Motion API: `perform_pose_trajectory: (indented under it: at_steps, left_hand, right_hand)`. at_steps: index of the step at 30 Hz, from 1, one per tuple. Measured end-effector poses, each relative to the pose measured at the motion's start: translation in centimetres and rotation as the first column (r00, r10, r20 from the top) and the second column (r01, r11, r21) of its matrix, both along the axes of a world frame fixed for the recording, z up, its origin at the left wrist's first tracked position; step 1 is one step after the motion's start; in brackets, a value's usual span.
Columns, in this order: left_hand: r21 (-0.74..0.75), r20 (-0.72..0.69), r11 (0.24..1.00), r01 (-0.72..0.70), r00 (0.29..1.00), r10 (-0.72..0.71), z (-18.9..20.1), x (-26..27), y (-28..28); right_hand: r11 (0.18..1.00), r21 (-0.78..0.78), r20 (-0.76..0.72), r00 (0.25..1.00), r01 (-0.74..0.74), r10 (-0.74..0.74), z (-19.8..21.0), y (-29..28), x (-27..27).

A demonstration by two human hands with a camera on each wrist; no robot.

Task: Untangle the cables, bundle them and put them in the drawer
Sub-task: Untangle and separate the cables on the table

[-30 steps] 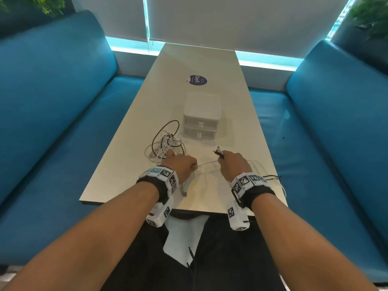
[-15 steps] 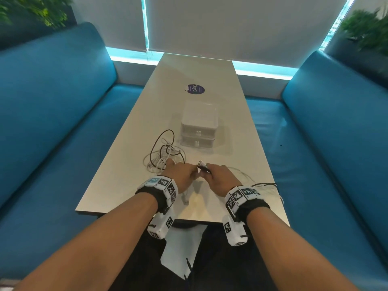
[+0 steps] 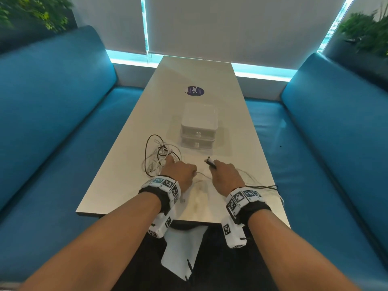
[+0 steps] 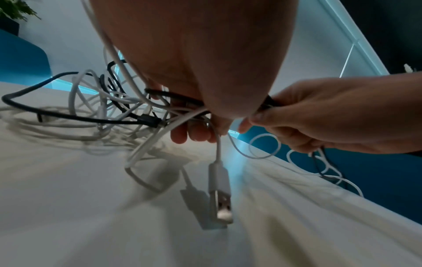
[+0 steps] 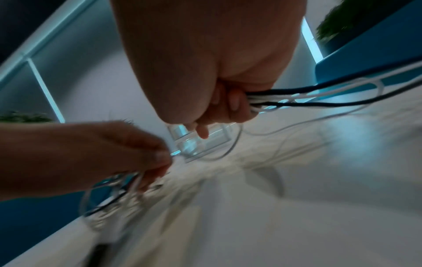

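Note:
A tangle of white and black cables (image 3: 159, 158) lies on the pale table (image 3: 126, 185), left of a small white two-drawer box (image 3: 198, 127) whose drawers are closed. My left hand (image 3: 181, 172) grips several strands beside the tangle (image 4: 128, 112); a white USB plug (image 4: 220, 191) dangles below its fingers. My right hand (image 3: 225, 175) holds a bunch of black and white cables (image 5: 297, 97), with a dark plug end (image 3: 210, 161) sticking out past its knuckles. Loops of cable (image 3: 270, 191) trail off the table's right edge. A thin white strand (image 3: 202, 176) runs between the hands.
Blue padded benches (image 3: 52, 122) flank the table on both sides. A round dark sticker (image 3: 195, 90) lies beyond the drawer box. Potted plants (image 3: 365, 32) stand behind the bench backs. The near table edge (image 3: 189, 220) is just past my wrists.
The hands came together half a second ago and have drawn apart again; the right hand moved right with the plug end. The tangle stays by the left hand.

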State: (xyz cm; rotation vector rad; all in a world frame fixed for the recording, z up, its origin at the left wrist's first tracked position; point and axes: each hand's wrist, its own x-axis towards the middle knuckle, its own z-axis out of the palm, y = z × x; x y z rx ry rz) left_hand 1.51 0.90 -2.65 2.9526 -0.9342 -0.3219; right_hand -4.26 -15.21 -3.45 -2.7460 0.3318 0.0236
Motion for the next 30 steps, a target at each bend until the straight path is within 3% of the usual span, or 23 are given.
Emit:
perform_pose_trajectory:
  at_steps: [3,7,16,19,24,30]
  left_hand:
    - [-0.035,0.02,0.999,0.022,1.0,-0.021,-0.2,-0.4,-0.9]
    - [-0.088,0.018,0.996,-0.008,1.0,0.009,-0.8,-0.2,-0.6]
    - [0.034,0.075,0.999,0.014,0.997,-0.016,0.6,0.8,1.1]
    - [0.04,0.057,0.999,0.007,0.998,-0.01,0.9,0.4,1.1]
    - [0.019,0.064,1.0,0.003,0.998,-0.004,1.0,-0.2,-0.2]
    - [0.016,0.057,1.0,0.005,0.998,-0.006,1.1,-0.1,0.2]
  right_hand:
    - [0.995,0.07,-0.01,0.997,-0.076,0.077,-0.5,1.7,0.3]
    - [0.979,0.202,-0.056,0.998,-0.021,0.033,-0.6,1.3,0.5]
    - [0.982,-0.017,-0.087,0.978,0.19,-0.191,0.0,-2.3,0.3]
    - [0.989,-0.028,-0.038,0.988,0.147,-0.148,0.3,-1.2,0.3]
    - [0.997,-0.007,0.013,0.997,-0.075,0.075,0.1,1.9,0.5]
    - [0.995,0.098,-0.037,0.999,-0.023,0.027,-0.1,1.2,0.9]
